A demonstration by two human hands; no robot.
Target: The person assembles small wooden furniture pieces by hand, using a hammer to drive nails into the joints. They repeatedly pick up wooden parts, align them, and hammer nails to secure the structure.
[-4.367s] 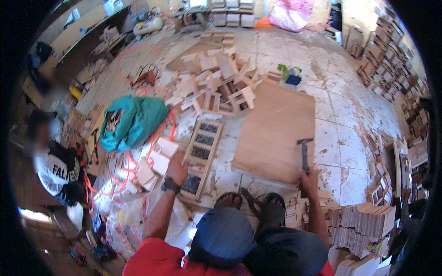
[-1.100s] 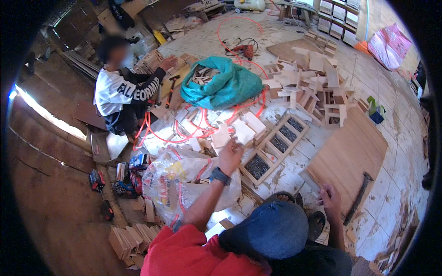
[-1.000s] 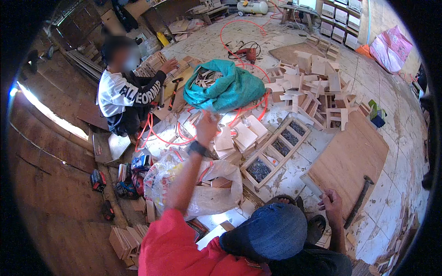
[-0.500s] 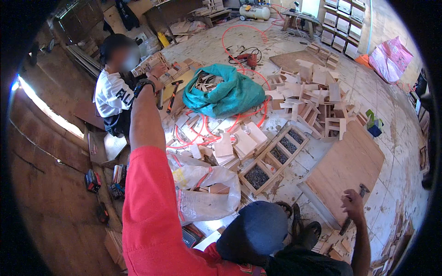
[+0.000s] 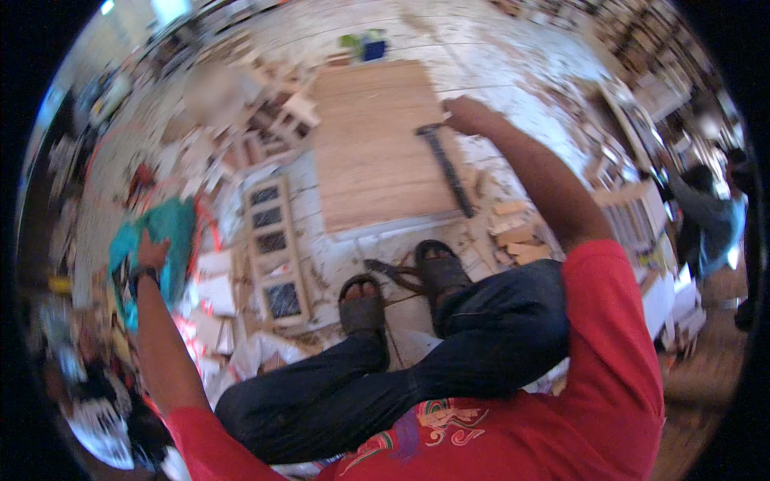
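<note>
Hammer (image 5: 447, 167) on board (image 5: 369, 144) — right hand (image 5: 467, 116) near it, left hand (image 5: 152, 252) over teal sack (image 5: 178, 228), both grips unclear

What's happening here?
Someone in a red shirt has both hands out over a cluttered floor. The left hand is at the teal sack; blur hides whether it touches. The right hand is beyond the head of the hammer, which lies near the right edge of the brown board, its handle in nobody's grip. A wooden tray of dark bits sits left of the board.
</note>
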